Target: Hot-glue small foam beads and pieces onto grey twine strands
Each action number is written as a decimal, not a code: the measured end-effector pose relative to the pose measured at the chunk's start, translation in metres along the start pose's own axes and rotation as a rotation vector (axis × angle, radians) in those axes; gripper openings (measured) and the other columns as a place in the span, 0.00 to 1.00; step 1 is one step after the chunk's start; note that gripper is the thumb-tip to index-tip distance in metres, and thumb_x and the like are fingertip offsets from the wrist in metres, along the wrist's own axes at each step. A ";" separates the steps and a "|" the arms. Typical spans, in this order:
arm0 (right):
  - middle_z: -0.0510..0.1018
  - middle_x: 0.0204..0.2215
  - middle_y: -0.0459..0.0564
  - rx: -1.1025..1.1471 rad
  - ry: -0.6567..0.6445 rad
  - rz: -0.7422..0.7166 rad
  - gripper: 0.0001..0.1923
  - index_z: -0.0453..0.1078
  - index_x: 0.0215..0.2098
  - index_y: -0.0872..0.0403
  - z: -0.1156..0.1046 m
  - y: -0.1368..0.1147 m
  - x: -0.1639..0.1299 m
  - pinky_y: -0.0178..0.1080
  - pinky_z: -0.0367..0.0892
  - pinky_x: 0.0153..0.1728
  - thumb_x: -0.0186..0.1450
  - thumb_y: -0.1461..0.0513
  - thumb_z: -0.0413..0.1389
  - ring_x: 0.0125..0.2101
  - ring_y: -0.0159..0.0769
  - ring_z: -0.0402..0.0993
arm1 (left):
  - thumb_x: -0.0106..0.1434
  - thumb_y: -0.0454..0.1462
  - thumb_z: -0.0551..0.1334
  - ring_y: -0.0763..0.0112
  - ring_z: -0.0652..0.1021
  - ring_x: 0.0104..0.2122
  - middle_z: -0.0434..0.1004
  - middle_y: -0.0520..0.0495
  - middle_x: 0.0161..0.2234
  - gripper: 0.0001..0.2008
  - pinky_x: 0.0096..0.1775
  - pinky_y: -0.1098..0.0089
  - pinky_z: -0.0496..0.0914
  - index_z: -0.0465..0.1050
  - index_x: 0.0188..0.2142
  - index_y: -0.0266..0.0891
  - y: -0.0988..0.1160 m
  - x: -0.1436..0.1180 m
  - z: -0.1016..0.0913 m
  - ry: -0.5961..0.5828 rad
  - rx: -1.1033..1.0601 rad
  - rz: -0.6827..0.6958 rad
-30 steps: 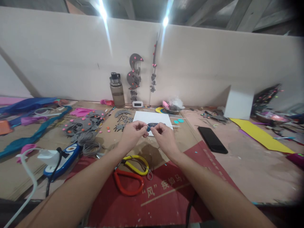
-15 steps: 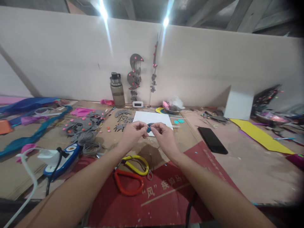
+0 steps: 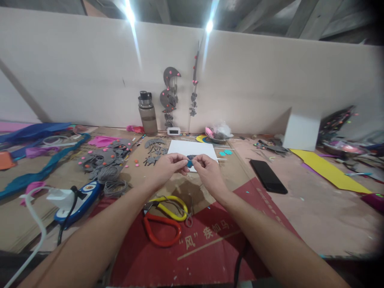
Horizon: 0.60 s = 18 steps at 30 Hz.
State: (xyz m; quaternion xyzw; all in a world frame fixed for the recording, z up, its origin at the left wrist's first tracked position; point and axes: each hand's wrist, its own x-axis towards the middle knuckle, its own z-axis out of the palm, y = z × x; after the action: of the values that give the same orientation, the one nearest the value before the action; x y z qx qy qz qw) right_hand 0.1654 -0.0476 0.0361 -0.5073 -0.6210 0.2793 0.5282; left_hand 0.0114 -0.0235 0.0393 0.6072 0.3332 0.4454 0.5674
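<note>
My left hand and my right hand meet over the near edge of a white sheet. Between their pinched fingertips is a small blue and dark grey piece, mostly covered by the fingers; its exact kind is too small to make out. Below the hands, scissors with one red and one yellow handle lie on the red part of the cardboard. Two teal cut-out shapes lie by the sheet's right edge. Grey cut-outs are left of the sheet.
A black phone lies to the right, with a yellow strip beyond it. At left are a power strip with cables, grey cord and dotted grey pieces. A bottle stands near the wall.
The small piece has turned slightly between my fingertips, so more of its blue and grey shows. Both hands stay in nearly the same place.
</note>
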 end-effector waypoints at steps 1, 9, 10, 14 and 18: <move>0.61 0.18 0.40 -0.008 0.002 -0.004 0.08 0.66 0.26 0.54 0.000 0.001 0.000 0.33 0.51 0.22 0.58 0.58 0.51 0.20 0.28 0.53 | 0.53 0.39 0.65 0.73 0.75 0.26 0.76 0.47 0.26 0.11 0.34 0.70 0.70 0.74 0.34 0.34 0.000 0.000 -0.001 -0.011 -0.049 -0.028; 0.62 0.19 0.40 -0.105 0.005 -0.110 0.08 0.65 0.26 0.54 0.001 0.004 -0.003 0.32 0.53 0.23 0.59 0.59 0.50 0.21 0.28 0.55 | 0.54 0.42 0.64 0.74 0.75 0.25 0.76 0.46 0.24 0.12 0.33 0.70 0.70 0.75 0.30 0.33 0.004 -0.002 0.001 -0.014 0.008 -0.041; 0.63 0.19 0.41 -0.115 0.002 -0.119 0.08 0.65 0.26 0.54 0.002 0.005 -0.003 0.32 0.53 0.23 0.59 0.59 0.50 0.21 0.28 0.55 | 0.54 0.43 0.64 0.73 0.75 0.24 0.76 0.46 0.24 0.13 0.33 0.70 0.70 0.75 0.30 0.33 0.004 -0.002 0.002 -0.007 0.040 -0.028; 0.64 0.20 0.41 -0.105 -0.010 -0.114 0.08 0.66 0.26 0.54 0.003 0.006 -0.003 0.32 0.54 0.23 0.59 0.59 0.50 0.21 0.27 0.56 | 0.55 0.43 0.63 0.72 0.76 0.24 0.76 0.46 0.23 0.12 0.32 0.69 0.71 0.74 0.29 0.33 0.006 -0.002 0.001 0.009 0.143 -0.005; 0.63 0.19 0.41 -0.127 -0.014 -0.114 0.08 0.65 0.26 0.54 0.003 0.005 -0.004 0.32 0.54 0.23 0.59 0.59 0.50 0.21 0.28 0.56 | 0.56 0.43 0.62 0.72 0.76 0.23 0.78 0.45 0.24 0.12 0.29 0.71 0.71 0.75 0.31 0.34 0.008 -0.003 0.000 0.002 0.235 -0.010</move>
State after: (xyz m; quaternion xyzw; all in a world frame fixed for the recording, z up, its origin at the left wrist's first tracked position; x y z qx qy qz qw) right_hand 0.1641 -0.0490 0.0294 -0.5018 -0.6688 0.2125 0.5057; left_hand 0.0091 -0.0270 0.0472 0.6673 0.3867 0.4009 0.4945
